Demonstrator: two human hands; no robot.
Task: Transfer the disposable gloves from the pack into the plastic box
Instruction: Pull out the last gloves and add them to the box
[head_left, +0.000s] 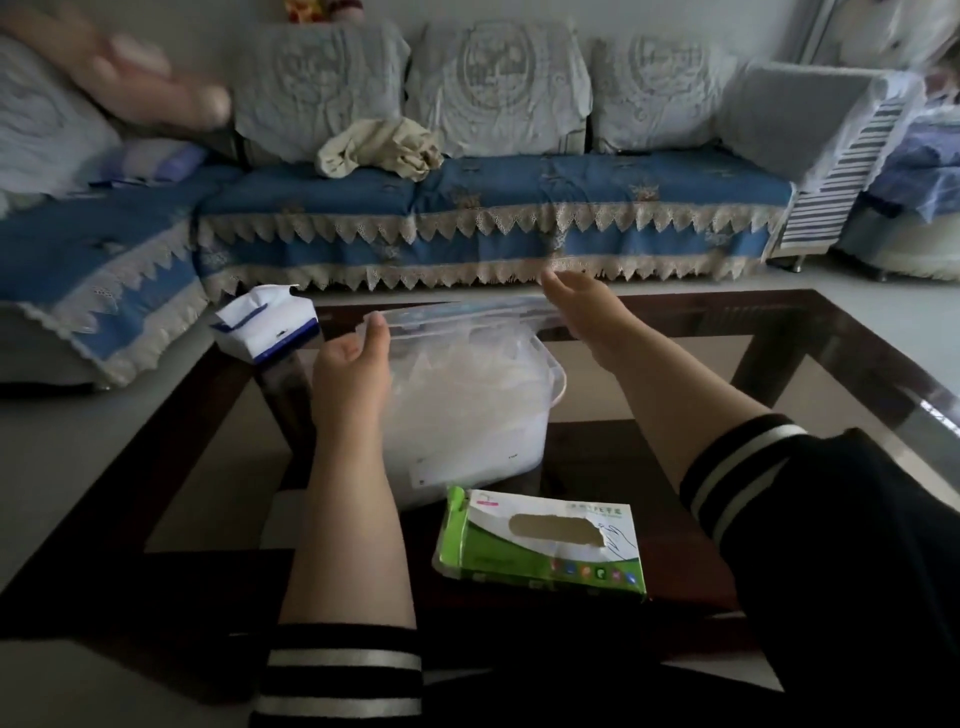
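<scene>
A clear plastic box (467, 410) stands near the middle of the dark glass-topped bench (831, 353), and everything else is best placed against it. Inside the box lies a crumpled heap of translucent disposable gloves (467, 364), filling much of its depth. Above the box's open top, a clear lid (467, 312) is held roughly level, slightly blurred, between the two hands.

The left hand (353, 358) is at the box's left end, its fingers (376, 325) curled up onto the lid's left edge and gripping it. The right hand (587, 306) is at the box's far right corner, fingers bent over the lid's right end; it appears to hold that edge, though blur makes the exact contact hard to read. Both forearms reach in from the near side, with black sleeves (343, 675) banded in white stripes.

Just in front of the box, touching or nearly touching its near wall, lies the green and white glove pack (540, 551), flat on the bench, its oval dispensing slot facing up and showing no glove poking out.

To the far left of the box, at the bench's corner, sits a white and blue tissue pack (270, 325) with a tissue standing up from its top. Beyond the box, past the bench, runs a sofa (493, 197) with blue covers edged in lace, a beige cloth (379, 148) bunched on its seat.
</scene>
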